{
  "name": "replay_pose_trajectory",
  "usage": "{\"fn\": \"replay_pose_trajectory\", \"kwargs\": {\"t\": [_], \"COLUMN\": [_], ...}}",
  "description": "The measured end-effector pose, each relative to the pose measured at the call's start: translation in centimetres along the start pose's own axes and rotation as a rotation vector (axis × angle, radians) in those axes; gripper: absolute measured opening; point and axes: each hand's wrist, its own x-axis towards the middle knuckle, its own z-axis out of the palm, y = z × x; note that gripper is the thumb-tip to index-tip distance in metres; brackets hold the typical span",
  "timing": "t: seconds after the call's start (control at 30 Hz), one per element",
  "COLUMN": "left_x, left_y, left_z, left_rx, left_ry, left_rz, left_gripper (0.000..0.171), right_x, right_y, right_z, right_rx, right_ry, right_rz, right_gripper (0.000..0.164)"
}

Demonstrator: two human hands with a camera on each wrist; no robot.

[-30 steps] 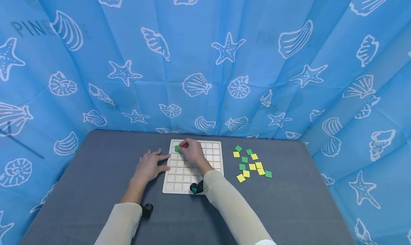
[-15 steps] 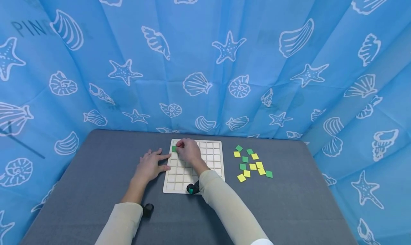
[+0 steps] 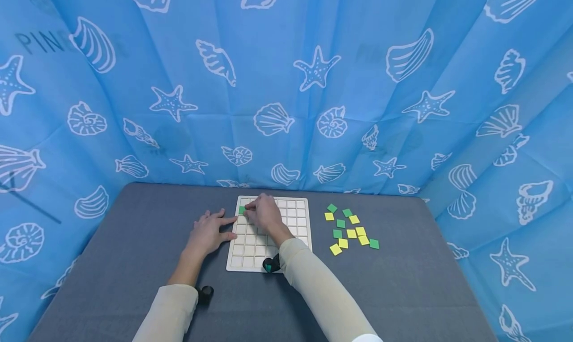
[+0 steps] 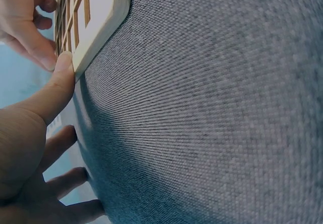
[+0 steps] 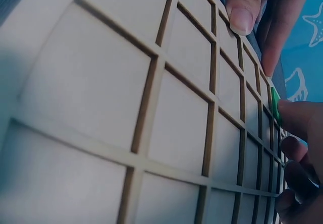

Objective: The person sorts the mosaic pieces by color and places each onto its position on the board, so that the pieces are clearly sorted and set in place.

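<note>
A pale wooden grid board [image 3: 237,262] lies on the grey table. In its upper left area sits a green square tile [image 3: 241,210], seen edge-on as a green sliver [image 5: 275,104] in the right wrist view. My right hand [image 3: 266,215] reaches over the board, with fingertips on the tile's right side, seemingly pinching it; the exact contact is partly hidden. My left hand [image 3: 208,233] rests at the board's left edge, fingers spread. Its thumb [image 4: 58,88] presses on the rim in the left wrist view, and the index fingertip touches the same edge higher up.
Several loose green tiles [image 3: 337,234] and yellow tiles [image 3: 335,250] lie scattered right of the board. A blue shell-patterned curtain [image 3: 309,148] hangs behind the grey table [image 3: 403,282]. The right wrist's black camera [image 3: 270,265] hangs over the board's lower part.
My right hand has shifted slightly left with the green tile, moving it to the leftmost column, then stayed there. The left hand has not moved.
</note>
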Motion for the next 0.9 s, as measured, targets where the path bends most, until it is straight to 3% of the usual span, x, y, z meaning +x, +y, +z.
{"fn": "replay_pose_trajectory", "kwargs": {"t": [0.23, 0.9], "left_x": [0.1, -0.1], "left_y": [0.1, 0.1], "left_z": [0.0, -0.1], "left_rx": [-0.002, -0.004], "left_ry": [-0.003, -0.001], "left_rz": [-0.009, 0.002], "left_gripper": [0.060, 0.059], "right_x": [-0.6, -1.9], "right_y": [-0.1, 0.5], "right_z": [-0.8, -2.2], "right_rx": [-0.047, -0.383], "right_ry": [-0.032, -0.001], "right_rz": [-0.030, -0.200], "right_gripper": [0.031, 0.062]}}
